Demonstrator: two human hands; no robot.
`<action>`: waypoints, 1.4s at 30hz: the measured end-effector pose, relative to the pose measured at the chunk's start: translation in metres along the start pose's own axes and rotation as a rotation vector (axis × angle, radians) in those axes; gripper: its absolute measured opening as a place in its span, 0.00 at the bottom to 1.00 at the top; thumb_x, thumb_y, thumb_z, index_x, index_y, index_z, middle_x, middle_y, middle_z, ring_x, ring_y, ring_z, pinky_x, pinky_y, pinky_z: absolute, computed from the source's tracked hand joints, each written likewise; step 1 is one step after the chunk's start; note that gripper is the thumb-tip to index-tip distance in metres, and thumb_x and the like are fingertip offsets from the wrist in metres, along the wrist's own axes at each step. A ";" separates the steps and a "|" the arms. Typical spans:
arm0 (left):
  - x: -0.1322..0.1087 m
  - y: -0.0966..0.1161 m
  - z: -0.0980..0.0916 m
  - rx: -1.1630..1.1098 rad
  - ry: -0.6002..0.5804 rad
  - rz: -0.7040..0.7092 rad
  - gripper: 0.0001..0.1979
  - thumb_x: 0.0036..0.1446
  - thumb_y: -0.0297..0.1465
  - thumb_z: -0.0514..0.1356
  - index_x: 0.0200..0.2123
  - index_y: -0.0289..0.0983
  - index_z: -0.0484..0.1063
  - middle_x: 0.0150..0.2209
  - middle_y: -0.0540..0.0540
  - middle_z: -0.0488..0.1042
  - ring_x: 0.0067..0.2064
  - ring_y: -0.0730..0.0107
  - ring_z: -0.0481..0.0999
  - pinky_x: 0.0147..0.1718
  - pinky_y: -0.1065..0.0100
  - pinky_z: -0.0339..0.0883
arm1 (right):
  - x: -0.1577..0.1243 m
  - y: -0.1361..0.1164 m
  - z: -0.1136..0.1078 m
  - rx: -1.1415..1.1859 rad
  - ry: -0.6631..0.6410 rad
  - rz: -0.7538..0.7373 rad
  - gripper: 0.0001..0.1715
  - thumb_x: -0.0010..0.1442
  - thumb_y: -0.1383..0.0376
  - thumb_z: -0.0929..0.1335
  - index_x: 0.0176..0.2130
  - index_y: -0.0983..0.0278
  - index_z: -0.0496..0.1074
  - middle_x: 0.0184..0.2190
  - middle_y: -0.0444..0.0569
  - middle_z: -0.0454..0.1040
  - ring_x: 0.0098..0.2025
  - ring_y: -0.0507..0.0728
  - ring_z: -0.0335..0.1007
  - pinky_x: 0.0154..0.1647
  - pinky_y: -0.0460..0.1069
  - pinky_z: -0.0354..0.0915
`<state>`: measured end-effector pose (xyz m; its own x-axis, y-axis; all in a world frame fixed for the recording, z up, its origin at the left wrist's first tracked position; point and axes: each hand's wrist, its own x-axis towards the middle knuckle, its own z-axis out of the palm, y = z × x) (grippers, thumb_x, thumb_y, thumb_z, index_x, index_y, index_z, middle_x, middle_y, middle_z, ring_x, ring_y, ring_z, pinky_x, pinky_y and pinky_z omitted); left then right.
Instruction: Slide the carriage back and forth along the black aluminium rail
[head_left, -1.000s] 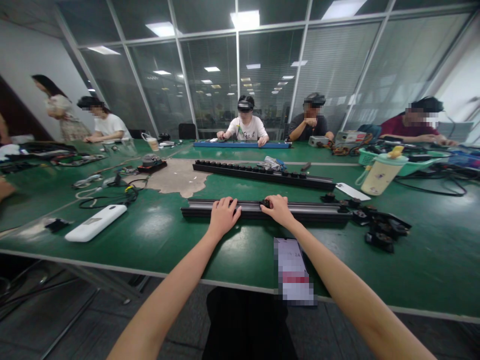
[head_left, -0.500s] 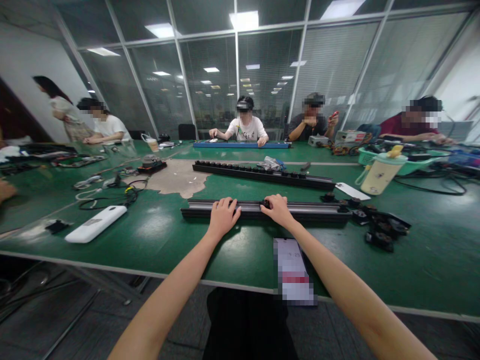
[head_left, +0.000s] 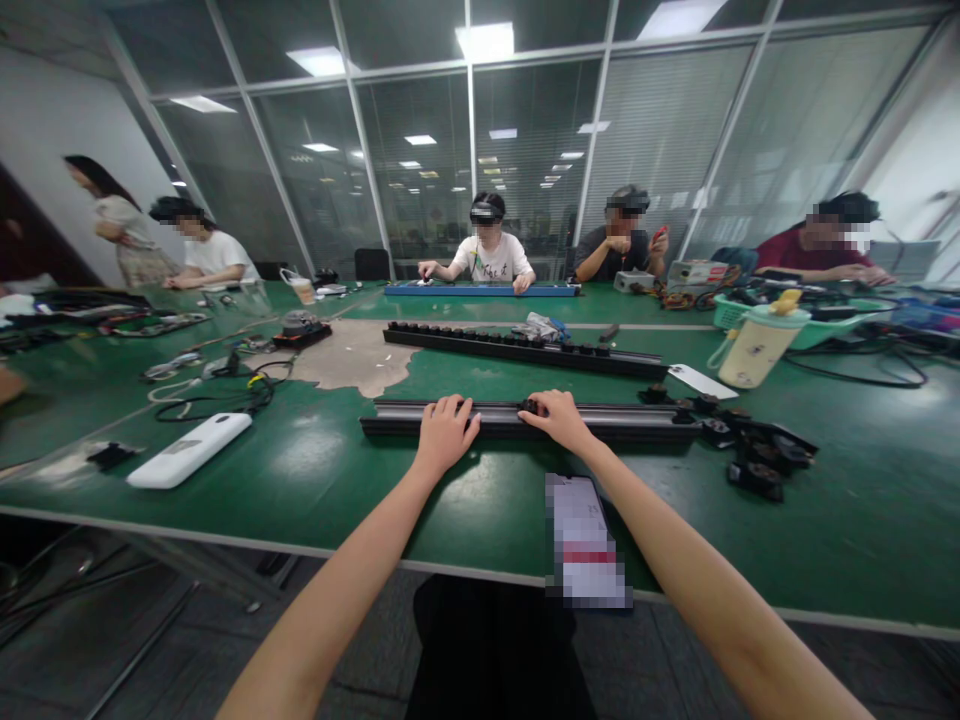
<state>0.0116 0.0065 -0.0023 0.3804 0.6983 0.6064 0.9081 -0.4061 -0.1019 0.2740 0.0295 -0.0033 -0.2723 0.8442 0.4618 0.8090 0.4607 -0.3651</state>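
Observation:
A long black rail (head_left: 495,410) with a grey metal channel along its top lies crosswise on the table before me. My left hand (head_left: 447,436) grips it left of the middle, fingers over the far side and thumb on the near side. Right of the middle, my right hand (head_left: 562,420) pinches a small black part (head_left: 529,407) down in the channel; my fingers hide some of it. Beyond lies a second black rail (head_left: 517,349), with a row of similar black parts along its top. Several loose black parts (head_left: 757,480) are heaped off the near rail's right end.
A phone (head_left: 589,540) lies at the table's front edge, below my right forearm. To the left are a white power bank-like block (head_left: 190,450) and tangled cables (head_left: 225,385). A cream cup (head_left: 761,345) and a white phone-like slab (head_left: 703,381) stand right. Several people sit across the table.
My right hand and the small black part have shifted very slightly left along the channel. The left hand keeps its place on the rail.

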 end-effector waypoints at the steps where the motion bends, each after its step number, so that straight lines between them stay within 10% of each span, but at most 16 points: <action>1: 0.000 0.000 0.000 0.000 0.000 0.001 0.21 0.71 0.41 0.49 0.57 0.38 0.73 0.55 0.37 0.74 0.55 0.52 0.71 0.53 0.53 0.62 | 0.000 0.000 0.001 -0.001 0.009 0.000 0.16 0.65 0.52 0.68 0.40 0.62 0.75 0.31 0.47 0.75 0.39 0.59 0.66 0.41 0.52 0.49; 42: -0.001 0.000 0.000 -0.012 -0.008 -0.007 0.22 0.71 0.41 0.47 0.57 0.38 0.73 0.55 0.37 0.73 0.56 0.52 0.70 0.53 0.53 0.62 | -0.002 -0.001 0.001 -0.021 0.046 0.039 0.12 0.63 0.55 0.67 0.35 0.61 0.72 0.31 0.48 0.73 0.39 0.59 0.63 0.41 0.53 0.49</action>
<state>0.0115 0.0063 -0.0029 0.3753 0.7060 0.6005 0.9087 -0.4079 -0.0884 0.2738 0.0274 -0.0046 -0.2163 0.8479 0.4840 0.8294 0.4211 -0.3672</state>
